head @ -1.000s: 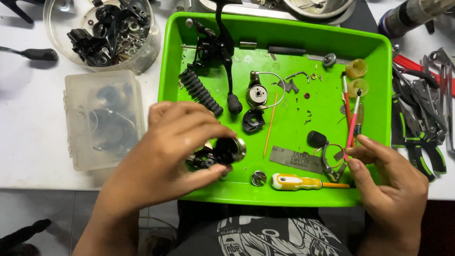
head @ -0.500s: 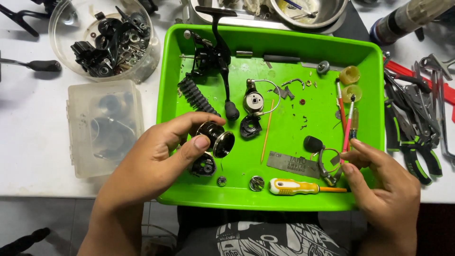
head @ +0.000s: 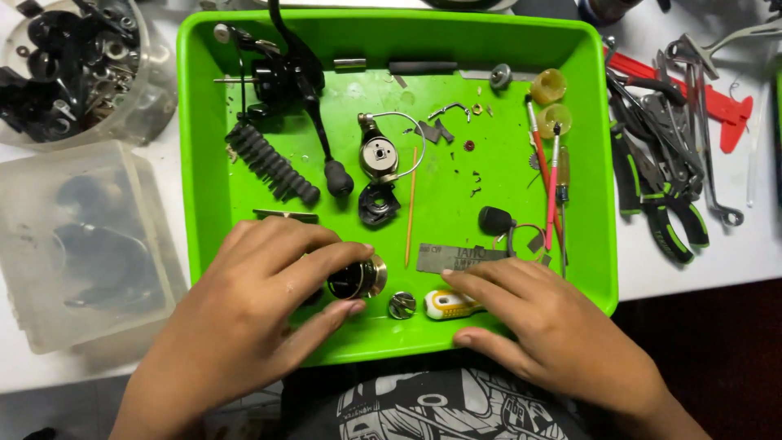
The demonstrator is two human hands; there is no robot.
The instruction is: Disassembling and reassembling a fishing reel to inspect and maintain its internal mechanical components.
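A bright green tray (head: 599, 204) holds the parts of a taken-apart fishing reel. My left hand (head: 252, 318) lies over the tray's near left and grips a black spool with a gold rim (head: 358, 277) between thumb and fingers. My right hand (head: 554, 334) rests over the near right rim, its fingers on a yellow-and-white handled screwdriver (head: 446, 304). A small round metal part (head: 401, 305) sits between the two hands. Further back lie the black reel body with its crank handle (head: 285, 81), a ribbed black grip (head: 270, 163) and a bail-arm rotor piece (head: 379, 155).
Pliers and other hand tools (head: 668, 163) lie on the white table right of the tray. A round clear tub of black parts (head: 73, 65) and a frosted plastic box (head: 73, 244) stand at the left. Thin red-handled tools (head: 552, 175) and two yellow caps (head: 550, 85) occupy the tray's right side.
My left hand drew the spool toward the near edge and turned it on its side. My right hand slid left onto the screwdriver. The view has shifted closer.
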